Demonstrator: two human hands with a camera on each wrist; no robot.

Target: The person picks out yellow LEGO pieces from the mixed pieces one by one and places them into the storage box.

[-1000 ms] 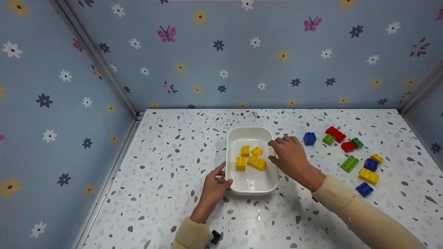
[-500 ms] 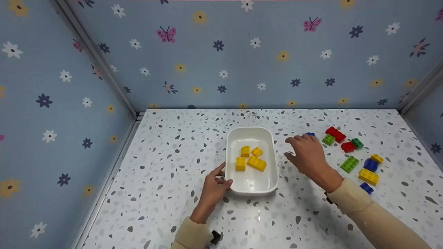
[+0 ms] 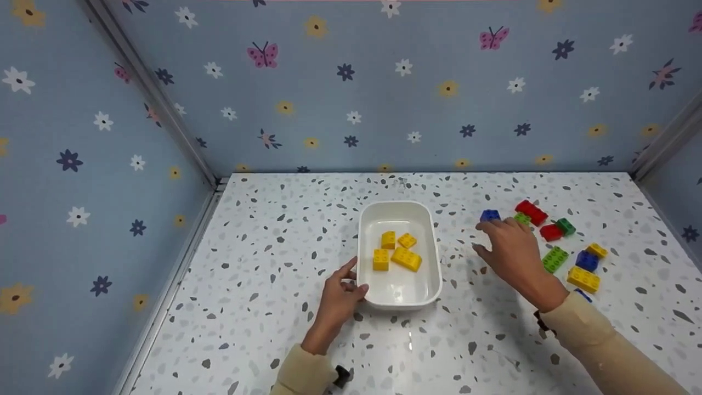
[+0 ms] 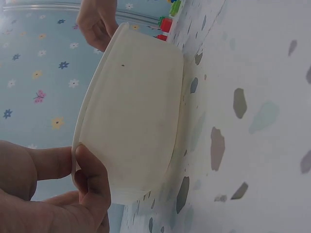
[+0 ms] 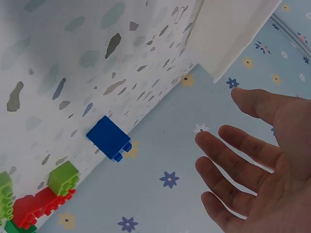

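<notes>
— Holding what with the left hand (image 3: 340, 296)?

— Pinching the side of a rectangular white plastic tray (image 3: 400, 288) with rounded corners, between thumb (image 4: 51, 162) and curled fingers (image 4: 95, 177).

— Resting where?

— Standing level near the middle of a white, grey-speckled tabletop (image 3: 263, 263), in front of a blue wall (image 3: 378, 93) printed with flowers and butterflies.

— Containing what?

— Carrying four yellow studded plastic bricks (image 3: 406, 258), grouped close together around the middle.

— And at right?

— Reaching out with the right hand (image 3: 510, 249), fingers loosely spread and thumb apart, near a blue studded plastic brick (image 3: 490, 215) but not touching it in the right wrist view.

— Lying farther right?

— Spread over the tabletop: a red studded brick (image 3: 531, 212) next to a light-green block (image 3: 522, 218) partly behind the hand; a second red brick (image 3: 552, 232) just beside a dark-green one (image 3: 566, 226); nearer, a long light-green brick (image 3: 555, 259), a dark-blue brick (image 3: 587, 261) beside a small yellow piece (image 3: 596, 250), a long yellow brick (image 3: 583, 279), and another blue brick (image 3: 583, 295), mostly hidden by a beige sleeve (image 3: 592, 329).
</notes>
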